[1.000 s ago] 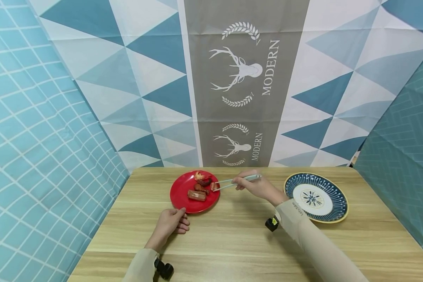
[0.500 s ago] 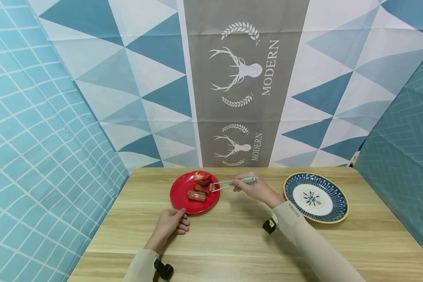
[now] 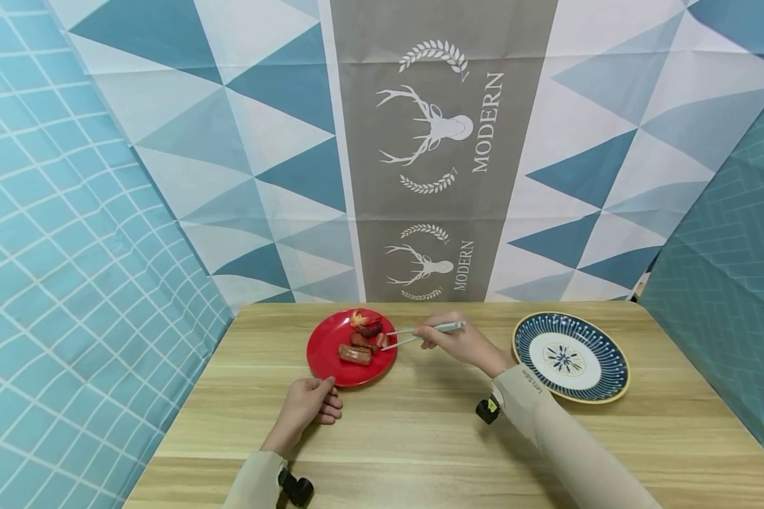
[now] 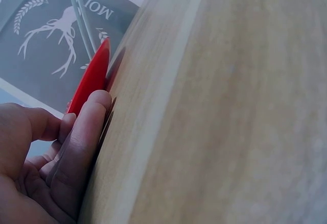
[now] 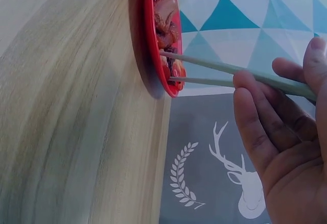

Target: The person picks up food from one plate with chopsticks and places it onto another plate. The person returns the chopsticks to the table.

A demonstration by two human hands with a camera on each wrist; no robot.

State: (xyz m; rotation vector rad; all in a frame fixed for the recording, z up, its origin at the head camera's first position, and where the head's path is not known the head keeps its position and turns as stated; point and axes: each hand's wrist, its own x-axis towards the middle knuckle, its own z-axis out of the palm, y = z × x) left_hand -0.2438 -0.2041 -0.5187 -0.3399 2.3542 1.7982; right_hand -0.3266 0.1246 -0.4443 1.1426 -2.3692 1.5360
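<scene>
A red plate point(image 3: 325, 346) lies on the table, its near rim pinched between the thumb and fingers of my left hand point(image 3: 307, 406). The left wrist view shows that grip on the plate point(image 4: 95, 78) from the side. My right hand point(image 3: 465, 343) holds pale green chopsticks point(image 3: 448, 326) that reach over the plate's right edge. Their tips stand apart, on either side of a small reddish-brown meat piece point(image 3: 383, 341). Beside it lie a brown block-shaped piece point(image 3: 355, 354), a brown drumstick-like piece point(image 3: 361, 341) and a dark piece with an orange, shrimp-like end point(image 3: 359, 319).
To the right, a blue-patterned plate point(image 3: 563, 358) with a yellow rim rests on the wooden table point(image 3: 414, 438), close to my right forearm. Patterned cloth point(image 3: 446, 177) hangs behind the table, with blue-green cloth at both sides.
The chopsticks held the small meat piece near the plate's right rim; it has come down slightly left onto the plate, and the tips have spread. My left hand stays put.
</scene>
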